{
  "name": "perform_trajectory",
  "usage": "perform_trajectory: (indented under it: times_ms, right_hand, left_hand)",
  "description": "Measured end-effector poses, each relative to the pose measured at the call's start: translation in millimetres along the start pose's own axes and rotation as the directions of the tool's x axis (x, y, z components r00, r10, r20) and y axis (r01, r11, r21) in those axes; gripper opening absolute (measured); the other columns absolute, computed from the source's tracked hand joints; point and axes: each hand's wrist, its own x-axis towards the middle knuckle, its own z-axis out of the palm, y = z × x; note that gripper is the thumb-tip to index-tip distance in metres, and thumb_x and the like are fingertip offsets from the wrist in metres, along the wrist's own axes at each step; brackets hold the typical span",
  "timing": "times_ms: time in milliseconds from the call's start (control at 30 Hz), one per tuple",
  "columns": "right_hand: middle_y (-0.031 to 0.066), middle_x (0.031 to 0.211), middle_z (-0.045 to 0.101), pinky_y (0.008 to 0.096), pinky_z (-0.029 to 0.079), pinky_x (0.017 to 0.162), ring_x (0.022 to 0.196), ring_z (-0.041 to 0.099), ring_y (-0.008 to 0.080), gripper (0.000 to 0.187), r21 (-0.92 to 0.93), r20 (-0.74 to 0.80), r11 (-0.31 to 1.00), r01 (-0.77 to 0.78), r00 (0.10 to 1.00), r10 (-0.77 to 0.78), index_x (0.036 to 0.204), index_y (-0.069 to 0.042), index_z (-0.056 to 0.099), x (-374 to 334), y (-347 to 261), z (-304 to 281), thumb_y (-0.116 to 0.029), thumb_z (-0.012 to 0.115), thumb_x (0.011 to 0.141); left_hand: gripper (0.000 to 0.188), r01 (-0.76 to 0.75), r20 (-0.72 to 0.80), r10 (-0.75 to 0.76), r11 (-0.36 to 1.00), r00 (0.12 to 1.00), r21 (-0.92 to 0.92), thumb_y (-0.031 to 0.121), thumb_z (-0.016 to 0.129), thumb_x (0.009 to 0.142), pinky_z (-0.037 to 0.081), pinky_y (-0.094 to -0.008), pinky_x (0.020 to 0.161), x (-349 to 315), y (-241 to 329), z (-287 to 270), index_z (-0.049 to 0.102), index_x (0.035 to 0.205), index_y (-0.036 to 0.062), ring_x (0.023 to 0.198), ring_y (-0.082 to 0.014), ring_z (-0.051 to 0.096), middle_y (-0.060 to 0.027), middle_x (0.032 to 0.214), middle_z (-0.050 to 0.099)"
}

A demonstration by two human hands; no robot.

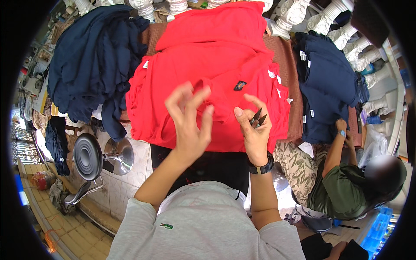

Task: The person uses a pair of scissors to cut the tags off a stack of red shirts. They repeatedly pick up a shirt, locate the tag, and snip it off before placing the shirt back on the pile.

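Near: left hand (189, 122) raised over near edge of red shirt (208, 82), fingers spread and loosely curled, holding nothing visible. Right hand (255, 128) just beside it, closed around small dark thread snips (257, 118), blades pointing far; black wristwatch (261, 167) on wrist. Red shirt tops red stack at table centre, dark badge (239, 85) on chest. Left: heap of navy garments (93, 56). Right: navy stack (325, 82), co-worker's hand (341, 126) touching it. Far: white balusters (294, 13).
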Motion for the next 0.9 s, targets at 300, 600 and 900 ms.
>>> perform_trajectory:
  times_ms: [300, 600, 900]
  right_hand:
    - [0.0006, 0.092, 0.071, 0.0170, 0.033, 0.055, 0.063, 0.043, -0.0005, 0.024, -0.192, 0.022, 0.980, 0.043, 0.999, -0.040, 0.115, -0.001, 0.069, -11, 3, 9, -0.001, 0.071, 0.092]
    - [0.0002, 0.086, 0.057, 0.0204, 0.033, 0.051, 0.061, 0.039, 0.0029, 0.023, -0.368, 0.120, 0.884, 0.289, 0.957, -0.264, 0.114, -0.004, 0.066, 29, 24, 5, 0.001, 0.069, 0.092]
    - [-0.0057, 0.075, 0.046, 0.0207, 0.028, 0.050, 0.056, 0.035, 0.0017, 0.016, -0.097, 0.245, 0.992, -0.082, 0.964, 0.104, 0.109, -0.002, 0.063, 33, 26, -19, -0.017, 0.058, 0.105]
  left_hand:
    - [0.047, 0.014, 0.020, -0.011, 0.988, 1.000, -0.151, -0.010, 0.067, 0.077, 0.047, -0.0414, 0.079, -27, -15, 42, 0.048, 0.119, 0.0009, 0.089, -0.0345, 0.054, -0.0187, 0.103, 0.052]
    - [0.040, 0.072, 0.197, -0.029, 0.973, 0.980, -0.218, -0.018, 0.053, 0.084, 0.050, -0.0390, 0.073, 9, -26, 20, 0.059, 0.116, 0.0039, 0.088, -0.0322, 0.059, -0.0172, 0.099, 0.052]
    - [0.014, 0.435, 0.601, -0.237, 0.877, 0.763, -0.205, 0.005, 0.067, 0.094, 0.046, -0.0319, 0.074, 20, -62, 7, 0.062, 0.106, -0.0006, 0.076, -0.0236, 0.054, -0.0099, 0.091, 0.057]
